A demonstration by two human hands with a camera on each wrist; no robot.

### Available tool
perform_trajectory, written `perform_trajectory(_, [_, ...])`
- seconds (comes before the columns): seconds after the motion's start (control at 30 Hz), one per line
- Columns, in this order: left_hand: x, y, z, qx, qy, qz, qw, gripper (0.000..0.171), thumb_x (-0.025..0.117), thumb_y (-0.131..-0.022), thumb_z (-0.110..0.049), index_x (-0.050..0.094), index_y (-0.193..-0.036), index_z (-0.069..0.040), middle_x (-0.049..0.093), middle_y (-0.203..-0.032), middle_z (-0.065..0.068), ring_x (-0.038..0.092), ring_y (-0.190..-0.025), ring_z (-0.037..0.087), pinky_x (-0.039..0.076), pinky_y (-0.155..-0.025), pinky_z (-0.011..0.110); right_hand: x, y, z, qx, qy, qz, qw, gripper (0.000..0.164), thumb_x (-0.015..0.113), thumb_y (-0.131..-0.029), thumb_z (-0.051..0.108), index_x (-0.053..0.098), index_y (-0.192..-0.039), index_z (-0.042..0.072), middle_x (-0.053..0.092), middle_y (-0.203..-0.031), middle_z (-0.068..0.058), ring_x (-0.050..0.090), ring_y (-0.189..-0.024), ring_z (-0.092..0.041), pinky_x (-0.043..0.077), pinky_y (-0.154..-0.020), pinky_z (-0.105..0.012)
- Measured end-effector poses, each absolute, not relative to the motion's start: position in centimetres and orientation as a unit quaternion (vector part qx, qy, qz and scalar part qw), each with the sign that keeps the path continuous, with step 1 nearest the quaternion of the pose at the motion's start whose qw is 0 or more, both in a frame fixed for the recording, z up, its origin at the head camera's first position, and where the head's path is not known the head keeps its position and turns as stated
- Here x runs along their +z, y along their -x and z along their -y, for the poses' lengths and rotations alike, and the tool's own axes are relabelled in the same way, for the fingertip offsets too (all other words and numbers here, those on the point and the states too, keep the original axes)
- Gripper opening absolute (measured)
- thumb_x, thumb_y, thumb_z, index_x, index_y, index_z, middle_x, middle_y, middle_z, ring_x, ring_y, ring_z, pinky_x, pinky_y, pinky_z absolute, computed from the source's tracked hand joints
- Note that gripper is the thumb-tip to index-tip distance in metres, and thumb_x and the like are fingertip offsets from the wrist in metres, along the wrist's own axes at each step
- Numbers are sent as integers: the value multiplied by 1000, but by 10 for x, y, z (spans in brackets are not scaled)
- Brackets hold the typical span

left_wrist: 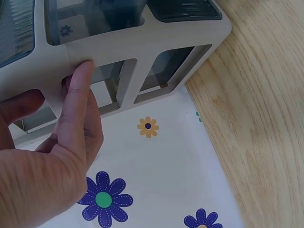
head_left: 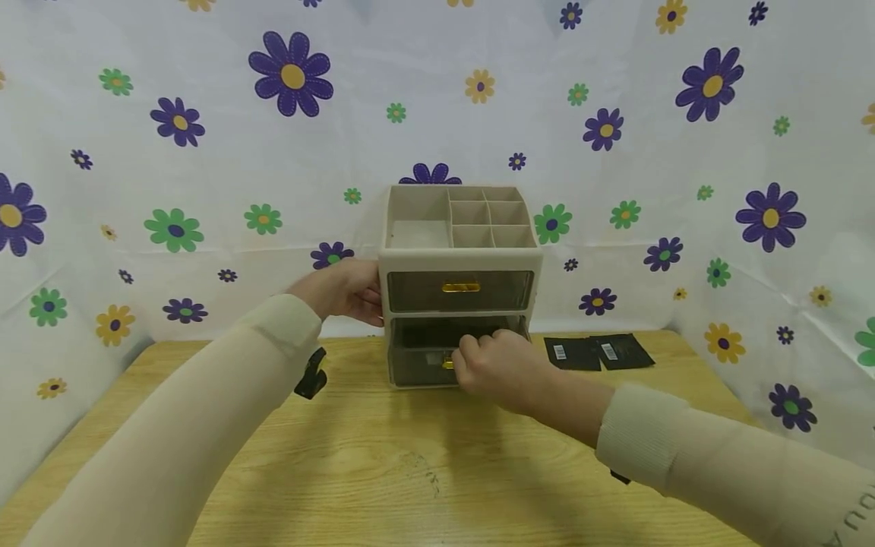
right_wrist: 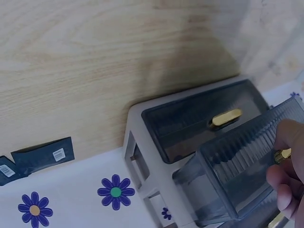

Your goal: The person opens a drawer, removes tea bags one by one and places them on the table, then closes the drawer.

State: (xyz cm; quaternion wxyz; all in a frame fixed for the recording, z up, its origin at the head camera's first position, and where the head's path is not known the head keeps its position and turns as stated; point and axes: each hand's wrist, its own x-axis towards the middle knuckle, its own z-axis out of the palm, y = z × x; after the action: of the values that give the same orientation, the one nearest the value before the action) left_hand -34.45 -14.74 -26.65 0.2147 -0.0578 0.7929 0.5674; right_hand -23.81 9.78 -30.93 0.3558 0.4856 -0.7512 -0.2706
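Both arms reach in from the lower corners of the head view, meeting at the drawer unit (head_left: 461, 260), which stands upright just right of centre. Left hand (head_left: 349, 292) at the unit's left side, wrist bent inward; in the left wrist view its thumb and fingers grip the pale frame, index finger laid along a strut between side cut-outs. Right hand (head_left: 502, 368) comes from the lower right, knuckles up, fingers curled about a gold handle (right_wrist: 284, 155) — narrow grip, handle partly hidden. That handle belongs to a smoky clear drawer (right_wrist: 242, 166) jutting from the unit, lower right of the right wrist view; a closed drawer (right_wrist: 190, 128) lies just above it in that frame. Compartment tray (head_left: 419, 232) on top: one large section, six small.

Forearms in cream sleeves (head_left: 198, 395), ribbed cuffs at the wrists; dark lettering on the right one, lower right edge.

Surface: desk (head_left: 383, 463), yellowish wood grain, scribbled dark marks (head_left: 431, 479) below centre. Two flat black packets (head_left: 573, 354) with white barcode labels, right of the unit near the desk's back edge — overlapping or touching, cannot tell.

Room: white cloth (head_left: 225, 159) behind and at both sides, slightly creased, printed with purple, green and orange flowers.
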Motion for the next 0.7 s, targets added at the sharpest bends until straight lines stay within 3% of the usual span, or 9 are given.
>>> perform_trajectory(0.27, [-266, 344, 148, 566, 62, -794, 214, 40, 46, -93, -30, 52, -112, 4, 61, -99, 21, 63, -82, 31, 55, -71, 43, -313, 216, -100, -258, -508, 738, 363, 8, 56, -88, 10, 57, -80, 9, 46, -66, -1, 45, -47, -11, 42, -40, -23])
perform_trajectory(0.5, [-264, 342, 147, 568, 58, -792, 216, 40, 43, -95, -29, 50, -115, 4, 59, -105, 23, 63, -84, 31, 55, -73, 43, -313, 201, -105, -230, -527, 728, 373, 11, 55, -86, 8, 53, -75, 9, 44, -65, 0, 41, -46, -10, 34, -36, -22])
perform_trajectory(0.7, [-266, 341, 148, 569, 58, -791, 217, 38, 43, -95, -28, 50, -115, 4, 59, -106, 23, 63, -85, 31, 55, -73, 43, -313, 193, -108, -232, -547, 716, 367, 4, 59, -85, 12, 58, -84, 9, 55, -72, 0, 57, -57, -11, 46, -43, -23])
